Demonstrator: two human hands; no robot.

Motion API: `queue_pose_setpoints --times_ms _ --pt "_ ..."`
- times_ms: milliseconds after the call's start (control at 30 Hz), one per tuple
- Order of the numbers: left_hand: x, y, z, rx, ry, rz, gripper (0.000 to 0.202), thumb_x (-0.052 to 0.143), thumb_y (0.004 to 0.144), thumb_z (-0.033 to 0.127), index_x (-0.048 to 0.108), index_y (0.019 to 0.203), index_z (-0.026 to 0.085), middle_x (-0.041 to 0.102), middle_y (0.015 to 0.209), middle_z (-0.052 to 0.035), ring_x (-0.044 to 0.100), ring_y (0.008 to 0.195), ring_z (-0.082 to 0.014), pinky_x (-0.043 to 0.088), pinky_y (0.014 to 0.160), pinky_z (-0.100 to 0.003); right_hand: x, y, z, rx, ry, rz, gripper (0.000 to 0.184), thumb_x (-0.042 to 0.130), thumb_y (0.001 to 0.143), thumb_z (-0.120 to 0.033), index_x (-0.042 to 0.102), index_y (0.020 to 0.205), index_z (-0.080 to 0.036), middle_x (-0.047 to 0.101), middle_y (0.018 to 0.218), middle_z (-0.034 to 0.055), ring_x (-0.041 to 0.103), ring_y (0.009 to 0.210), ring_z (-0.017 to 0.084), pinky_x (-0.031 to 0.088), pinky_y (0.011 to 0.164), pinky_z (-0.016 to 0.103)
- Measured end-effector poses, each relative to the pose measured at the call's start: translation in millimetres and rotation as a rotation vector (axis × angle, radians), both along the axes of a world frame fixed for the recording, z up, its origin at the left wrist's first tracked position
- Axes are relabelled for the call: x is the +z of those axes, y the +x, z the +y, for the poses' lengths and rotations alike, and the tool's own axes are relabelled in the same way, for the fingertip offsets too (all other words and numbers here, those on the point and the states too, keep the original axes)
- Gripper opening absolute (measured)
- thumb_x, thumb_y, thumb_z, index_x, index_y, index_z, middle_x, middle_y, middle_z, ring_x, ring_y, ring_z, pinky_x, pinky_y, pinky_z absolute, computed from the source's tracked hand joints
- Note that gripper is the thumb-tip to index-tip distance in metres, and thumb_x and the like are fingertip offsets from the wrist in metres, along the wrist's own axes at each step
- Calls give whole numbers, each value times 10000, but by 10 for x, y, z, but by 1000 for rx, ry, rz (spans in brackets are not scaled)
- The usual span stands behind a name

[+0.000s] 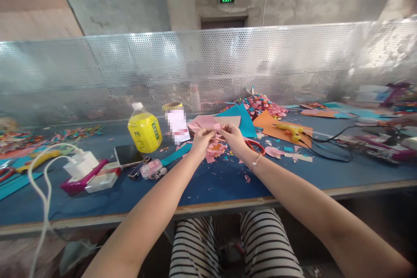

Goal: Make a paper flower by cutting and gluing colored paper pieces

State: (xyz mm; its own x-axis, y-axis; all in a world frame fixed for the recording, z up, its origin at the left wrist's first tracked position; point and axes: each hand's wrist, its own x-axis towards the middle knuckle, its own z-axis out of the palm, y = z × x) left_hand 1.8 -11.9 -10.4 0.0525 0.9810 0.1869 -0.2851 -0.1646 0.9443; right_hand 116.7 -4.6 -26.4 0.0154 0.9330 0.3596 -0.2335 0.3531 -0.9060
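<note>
Between the fingertips of both hands is a small piece of pink paper (216,127). My left hand (204,139) pinches it from one side, and my right hand (233,137) pinches it from the other. Just below them on the blue tabletop lies a heap of pink and orange paper scraps (215,151). Behind the fingers are sheets of pink paper (203,120) and a blue sheet (245,121). Red-handled scissors (256,145) rest partly hidden beside my right wrist.
To the left stand a yellow bottle (144,130), a phone (127,155) and a magenta power strip (76,184) with white plugs. A yellow glue gun (291,131) with a black cord lies on orange paper (270,125) at right. A perforated metal screen (208,67) closes the back.
</note>
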Motion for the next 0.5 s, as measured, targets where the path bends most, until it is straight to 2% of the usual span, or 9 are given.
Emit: queue_pose_setpoints --times_ms 333,433,500 --pt "3 26 -8 -21 -70 -124 157 681 509 179 571 613 138 567 590 21 492 492 -40 389 504 -178 13 4 -26 -27 51 -73 270 624 631 -404 461 686 -196 515 657 -36 516 593 83 454 573 229" --pt "15 -3 11 10 -45 -38 146 664 542 209 565 630 146 566 597 14 509 512 -61 412 540 -204 33 6 -15 -21 35 -47 270 630 616 -392 456 686 -197 514 650 -39 529 608 89 458 576 233" --pt "29 -62 41 83 21 164 143 650 562 231 568 652 155 575 623 -1 536 560 -97 433 582 -238 50 27 2 -48 15 -25 267 639 597 -370 452 672 -195 506 632 -45 537 618 90 453 566 224"
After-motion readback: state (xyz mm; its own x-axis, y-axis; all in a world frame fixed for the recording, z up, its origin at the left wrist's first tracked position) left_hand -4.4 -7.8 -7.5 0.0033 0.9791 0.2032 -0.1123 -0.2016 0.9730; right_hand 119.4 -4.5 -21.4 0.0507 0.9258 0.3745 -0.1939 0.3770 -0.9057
